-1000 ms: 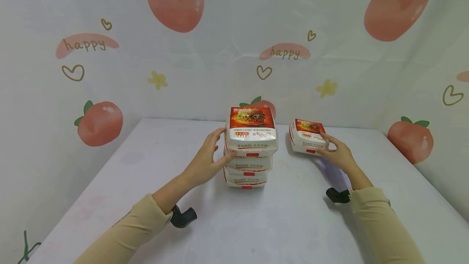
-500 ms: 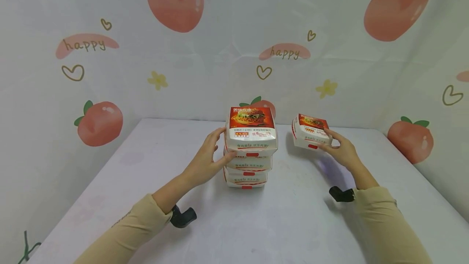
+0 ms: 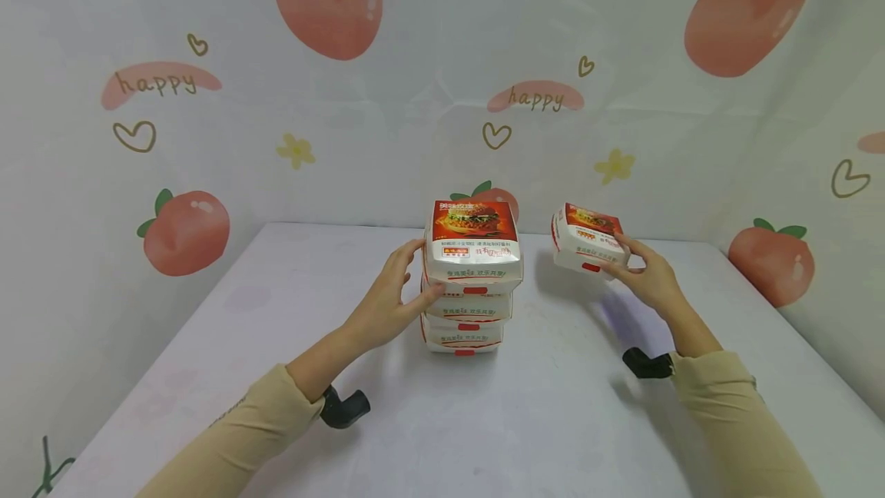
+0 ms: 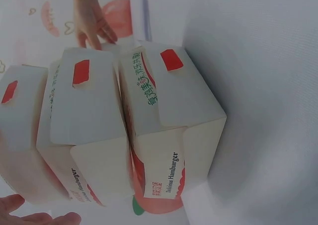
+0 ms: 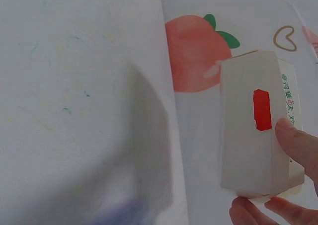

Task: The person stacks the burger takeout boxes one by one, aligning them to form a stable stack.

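Three white-and-red paper hamburger boxes stand stacked mid-table: a top box (image 3: 473, 271), a middle box (image 3: 477, 307) and a bottom box (image 3: 466, 338). My left hand (image 3: 383, 306) rests at the top box's left side, its thumb by the front corner and its fingers extended along the side. In the left wrist view, fingertips (image 4: 67, 219) show beside that box. To the stack's right, my right hand (image 3: 650, 279) grips another hamburger box (image 3: 588, 243) by its right end, tilted and raised over the table. The right wrist view shows the thumb (image 5: 293, 135) pressing its printed face.
The white table (image 3: 311, 267) ends at a backdrop (image 3: 387, 114) printed with red fruit, hearts and "happy". Black wrist mounts, a left one (image 3: 348, 410) and a right one (image 3: 648, 364), jut out below the wrists. A green strand (image 3: 48, 467) shows at the lower left.
My right hand has lifted its hamburger box off the table, moving up and slightly right. The stack and my left hand have kept their places.
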The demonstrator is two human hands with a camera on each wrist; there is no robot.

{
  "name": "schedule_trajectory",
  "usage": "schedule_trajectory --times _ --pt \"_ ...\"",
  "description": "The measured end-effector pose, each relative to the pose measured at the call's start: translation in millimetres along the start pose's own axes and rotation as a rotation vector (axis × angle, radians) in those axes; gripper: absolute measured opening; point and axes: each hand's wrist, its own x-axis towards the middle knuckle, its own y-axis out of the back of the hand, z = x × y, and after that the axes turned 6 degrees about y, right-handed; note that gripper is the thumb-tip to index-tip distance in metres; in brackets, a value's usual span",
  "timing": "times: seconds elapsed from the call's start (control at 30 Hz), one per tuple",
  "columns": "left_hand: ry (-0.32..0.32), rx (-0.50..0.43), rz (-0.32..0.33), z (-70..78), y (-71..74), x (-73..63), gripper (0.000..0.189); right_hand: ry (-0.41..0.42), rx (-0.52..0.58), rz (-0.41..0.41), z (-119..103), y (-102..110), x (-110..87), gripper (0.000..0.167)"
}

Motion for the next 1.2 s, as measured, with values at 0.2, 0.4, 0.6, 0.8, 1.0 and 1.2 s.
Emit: schedule_trajectory --times 0.2,0.4,0.6,0.8,1.0,1.2 --pt "0.003 -0.008 -0.007 0.6 1.0 -0.3 0.073 0.006 0.001 0.012 -2.2 4.0 -1.3 0.073" --pt "0.004 -0.011 -0.005 -1.0 0.4 -0.4 0.073 -0.008 0.015 0.008 -6.2 8.3 -2.8 0.074" --pt "0.007 -0.007 -0.005 -2.3 -0.3 0.5 0.072 -0.006 0.002 0.015 -15.7 14.0 -5.1 0.074" --pt "0.007 -0.007 -0.005 -1.8 -0.5 0.3 0.072 -0.025 0.031 0.006 -24.6 18.4 -6.9 0.076" --pt "0.008 -0.014 -0.003 -2.6 -0.7 0.5 0.072 -0.012 0.042 0.003 -32.6 20.2 -8.9 0.075" --pt "-0.001 -0.017 -0.004 -1.7 -0.6 0.0 0.072 -0.012 0.04 0.019 -40.5 22.4 -10.5 0.075"
